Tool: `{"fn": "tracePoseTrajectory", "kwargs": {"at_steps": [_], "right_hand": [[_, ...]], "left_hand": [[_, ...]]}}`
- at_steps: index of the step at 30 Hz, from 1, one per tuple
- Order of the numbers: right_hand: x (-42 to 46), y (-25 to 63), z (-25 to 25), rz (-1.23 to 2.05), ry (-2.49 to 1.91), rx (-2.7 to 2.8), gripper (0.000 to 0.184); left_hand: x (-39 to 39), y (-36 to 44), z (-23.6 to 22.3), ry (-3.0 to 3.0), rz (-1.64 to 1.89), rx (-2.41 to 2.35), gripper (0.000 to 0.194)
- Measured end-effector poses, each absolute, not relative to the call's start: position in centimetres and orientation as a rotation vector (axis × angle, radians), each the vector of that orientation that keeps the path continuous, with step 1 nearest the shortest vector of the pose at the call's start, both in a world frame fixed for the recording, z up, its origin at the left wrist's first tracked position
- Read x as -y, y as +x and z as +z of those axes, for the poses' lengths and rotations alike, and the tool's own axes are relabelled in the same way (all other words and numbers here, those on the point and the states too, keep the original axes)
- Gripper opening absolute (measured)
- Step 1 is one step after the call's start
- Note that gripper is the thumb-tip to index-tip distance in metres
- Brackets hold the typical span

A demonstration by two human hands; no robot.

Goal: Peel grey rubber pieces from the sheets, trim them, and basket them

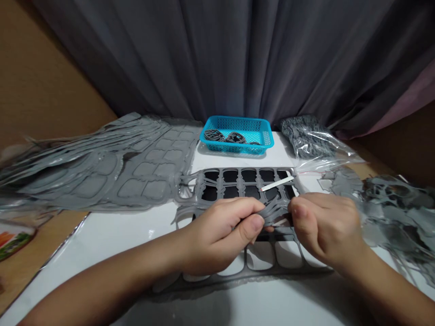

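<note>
A grey moulded rubber sheet (pixel 239 172) with rows of rectangular openings lies flat in front of me. My left hand (pixel 217 235) and my right hand (pixel 322 226) meet above its middle. Both pinch a bunch of thin grey rubber strips (pixel 272 213) attached to the sheet, and the fingers hide the strips' ends. The hands also cover the sheet's central part. A narrow white strip with an orange tip (pixel 277 183) rests on the sheet, just beyond my hands.
A blue plastic basket (pixel 238 122) holding dark rubber pieces stands at the back. Grey moulded sheets in clear plastic (pixel 152 158) lie to the left, and more (pixel 390 213) to the right. A bag of dark pieces (pixel 306 138) sits back right, against a grey curtain (pixel 217 54).
</note>
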State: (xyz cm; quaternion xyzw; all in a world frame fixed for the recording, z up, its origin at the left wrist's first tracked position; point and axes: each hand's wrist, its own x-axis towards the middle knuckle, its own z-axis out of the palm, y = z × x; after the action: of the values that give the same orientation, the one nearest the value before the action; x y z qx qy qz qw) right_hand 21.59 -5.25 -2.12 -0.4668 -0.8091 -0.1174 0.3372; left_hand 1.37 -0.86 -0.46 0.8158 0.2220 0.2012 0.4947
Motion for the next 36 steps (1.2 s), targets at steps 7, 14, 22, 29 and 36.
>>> {"fn": "tracePoseTrajectory", "kwargs": {"at_steps": [7,14,22,29,36], "right_hand": [[5.2,21.5,-2.0,-0.323,-1.21,2.105,0.043],[5.2,22.0,-2.2,-0.086,-1.149,2.033,0.037],[5.3,22.4,-2.0,0.016,-1.133,2.003,0.035],[4.7,22.2,-2.3,0.603,-1.05,1.724,0.049],[4.2,21.8,-3.4,1.346,-0.844,1.55,0.053]], "left_hand": [[0.8,1.4,-0.5,1.958,0.476,-0.518,0.022],[0.7,1.3,-0.4,1.934,0.483,-0.537,0.024],[0.7,1.2,-0.4,1.849,0.479,-0.504,0.028],[0.6,1.0,-0.4,1.554,0.397,-0.461,0.038],[0.6,1.0,-0.3,1.435,0.276,-0.441,0.068]]}}
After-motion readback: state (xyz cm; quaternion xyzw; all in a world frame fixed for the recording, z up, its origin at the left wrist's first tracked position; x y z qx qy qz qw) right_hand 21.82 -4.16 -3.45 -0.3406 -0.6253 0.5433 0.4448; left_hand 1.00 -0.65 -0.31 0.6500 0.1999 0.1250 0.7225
